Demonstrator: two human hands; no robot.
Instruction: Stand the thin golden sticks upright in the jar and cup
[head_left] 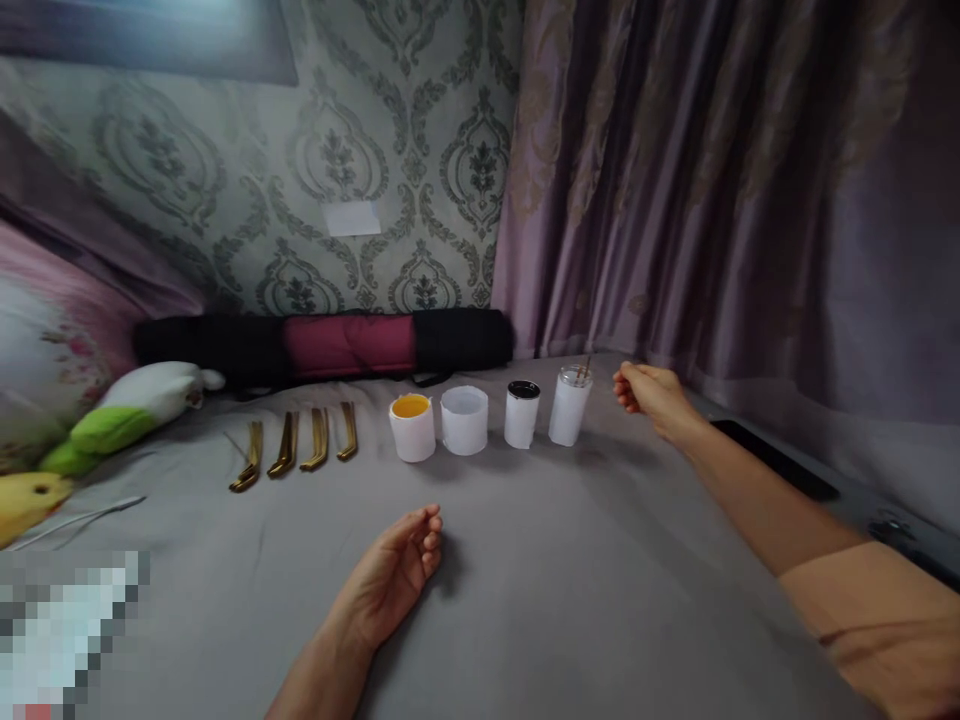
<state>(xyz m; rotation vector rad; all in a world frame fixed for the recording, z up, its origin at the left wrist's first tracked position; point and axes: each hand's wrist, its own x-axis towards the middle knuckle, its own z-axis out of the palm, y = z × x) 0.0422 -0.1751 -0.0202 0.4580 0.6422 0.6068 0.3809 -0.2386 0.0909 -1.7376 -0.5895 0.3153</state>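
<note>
The left hand (401, 575) hovers low over the grey sheet (517, 600), palm turned inward, fingers loosely curled, and there's nothing to be seen in it! Across to the right hand (651, 397): fingers drawn in toward the thumb, and I cannot tell whether they pinch anything.

Just left of that right hand, not touching it, stands the tall white container (568, 415), clear at its rim, thin brown stems (587, 367) poking out of the top. Next along, farther from the right hand, comes the black-rimmed container (520, 424), then the wide white container (464, 430). That one and the yellow-lined container (413, 440) both sit beyond the left hand's fingertips. All four upright, in a row!

Beyond the left hand and off to its left, four bent golden-brown bundles (317, 442) lie side by side. Well to that hand's left: a green-and-white plush toy (139, 405), a yellow plush toy (30, 505) and a pale cable (90, 518). Beyond both hands stretches a black-and-maroon roll (349, 345), while a dark slab (772, 458) lies to the right of the right hand.
</note>
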